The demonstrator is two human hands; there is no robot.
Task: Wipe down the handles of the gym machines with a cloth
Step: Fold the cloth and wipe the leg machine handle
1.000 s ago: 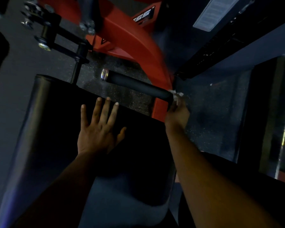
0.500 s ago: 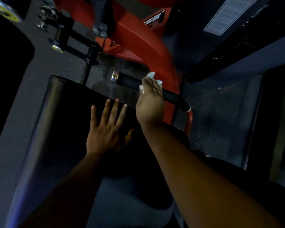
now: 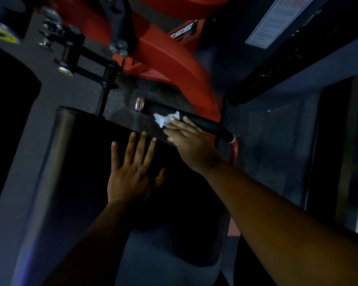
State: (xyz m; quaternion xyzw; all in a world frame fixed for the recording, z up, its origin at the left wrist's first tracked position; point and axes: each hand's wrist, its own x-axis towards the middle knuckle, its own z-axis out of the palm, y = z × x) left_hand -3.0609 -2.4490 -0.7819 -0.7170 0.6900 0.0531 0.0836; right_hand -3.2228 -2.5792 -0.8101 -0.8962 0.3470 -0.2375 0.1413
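Head view: one cloth (image 3: 165, 119), one handle (image 3: 196, 120), two hands

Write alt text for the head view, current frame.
A person's right hand presses a white cloth against a black handle on a red gym machine. The left hand rests flat, fingers spread, on the machine's black pad. The scene is dim.

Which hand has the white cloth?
The right hand, pressing the white cloth on the black handle. The left hand lies flat, empty, on the pad.
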